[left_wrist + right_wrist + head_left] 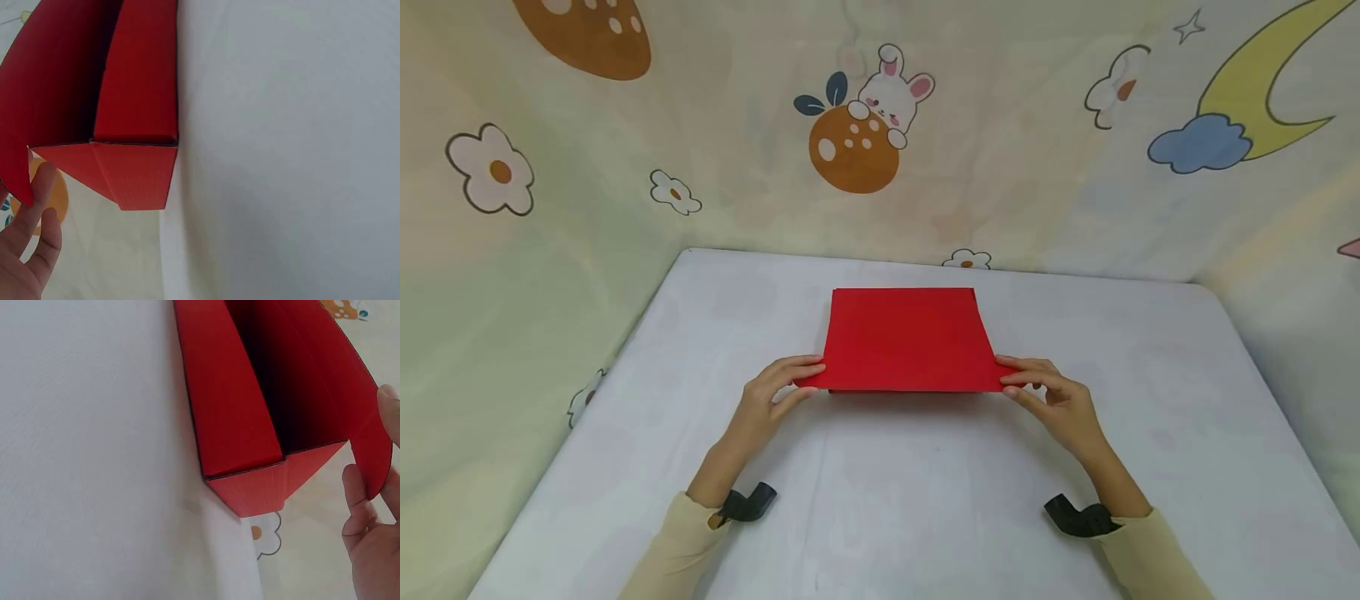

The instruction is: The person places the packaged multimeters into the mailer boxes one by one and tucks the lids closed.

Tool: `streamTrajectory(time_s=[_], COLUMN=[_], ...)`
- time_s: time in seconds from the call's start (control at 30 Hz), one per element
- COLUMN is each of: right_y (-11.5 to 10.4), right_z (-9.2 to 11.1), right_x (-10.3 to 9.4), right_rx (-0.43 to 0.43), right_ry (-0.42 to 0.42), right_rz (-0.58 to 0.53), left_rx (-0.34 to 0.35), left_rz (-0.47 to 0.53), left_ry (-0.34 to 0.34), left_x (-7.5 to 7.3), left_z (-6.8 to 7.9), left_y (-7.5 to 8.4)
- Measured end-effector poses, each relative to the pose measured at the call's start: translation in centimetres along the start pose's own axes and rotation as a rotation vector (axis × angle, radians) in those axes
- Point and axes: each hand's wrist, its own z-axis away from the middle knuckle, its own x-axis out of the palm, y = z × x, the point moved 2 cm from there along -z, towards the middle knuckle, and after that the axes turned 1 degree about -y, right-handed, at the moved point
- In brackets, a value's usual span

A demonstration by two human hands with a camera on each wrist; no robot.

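Observation:
A red cardboard box (910, 337) sits on the white table, its lid raised a little along the near edge. The left wrist view shows the dark gap between lid and front wall (139, 75). My left hand (767, 396) pinches the lid's left front corner flap between thumb and fingers. At the opposite corner my right hand (1060, 408) pinches the matching flap (369, 450). Little of the box's inside can be made out; it lies in shadow under the lid.
The white table (910, 500) spreads around the box. Behind it hangs a pale curtain (737, 108) printed with flowers, a rabbit and a moon. Black straps with camera mounts (748, 502) sit on both wrists.

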Motion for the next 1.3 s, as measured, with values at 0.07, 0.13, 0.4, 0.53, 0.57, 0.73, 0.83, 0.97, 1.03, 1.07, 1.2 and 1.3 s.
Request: streamTrajectory(time_s=[0.07,0.13,0.4,0.53,0.57,0.73,0.83,0.97,1.03,1.07,1.2,1.3], right_y=[0.2,0.4,1.2,1.7,1.8,2.0,2.1,2.2,2.4,2.5,2.8,2.9], right_z=[0.2,0.3,0.8,1.1,1.1,1.2,1.3,1.7,1.8,1.9,2.1,2.1], right_x=[0.1,0.2,0.2,0.1,0.1,0.2,0.2,0.3,0.3,0.4,0.4,0.5], right_rx=[-0.018,-0.043,-0.074,-0.066,-0.071,-0.100,-0.100,-0.094,-0.092,-0.091,-0.089,-0.083], right_ry=[-0.007,-0.017,-0.055,-0.059,-0.059,-0.062,-0.068,-0.071,-0.070,-0.069,-0.070,-0.070], right_rz=[-0.016,-0.039,-0.081,-0.075,-0.073,-0.081,-0.087,-0.090,-0.091,-0.087,-0.079,-0.061], left_rx=[0.010,0.021,0.096,0.113,0.114,0.109,0.104,0.083,0.066,0.059,0.049,0.054], left_rz=[0.003,0.010,0.012,-0.003,-0.004,0.009,0.017,0.018,0.015,0.011,-0.004,-0.010], left_ry=[-0.010,-0.013,-0.044,-0.067,-0.070,-0.084,-0.092,-0.113,-0.125,-0.131,-0.142,-0.141], left_x=[0.1,0.1,0.3,0.3,0.3,0.4,0.5,0.5,0.5,0.6,0.6,0.7], left_z=[0.3,0.5,0.8,0.9,0.9,0.9,1.0,1.1,1.1,1.2,1.3,1.4], left_y=[-0.1,-0.2,-0.5,-0.7,-0.6,-0.7,-0.8,-0.8,-0.8,-0.9,-1.0,-1.2])
